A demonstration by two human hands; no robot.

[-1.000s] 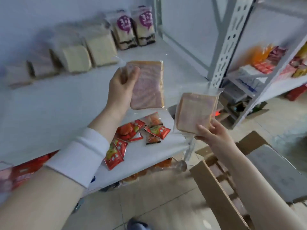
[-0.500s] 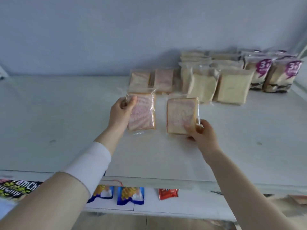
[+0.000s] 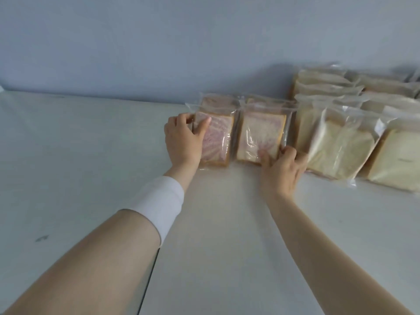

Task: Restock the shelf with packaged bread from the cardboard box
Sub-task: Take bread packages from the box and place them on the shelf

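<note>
Plastic-wrapped bread packs [image 3: 261,135] stand on the shelf [image 3: 91,155] (faces outward). Left hand [image 3: 183,138] grips one; right hand [image 3: 281,171] seemingly pinches the other upright.

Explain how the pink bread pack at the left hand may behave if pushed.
The pink bread pack looks soft, a slice in thin film, so hard pushing probably dents it. Its glossy film likely slides on the smooth shelf. Held on edge by the left hand, it may tip if released.
</note>
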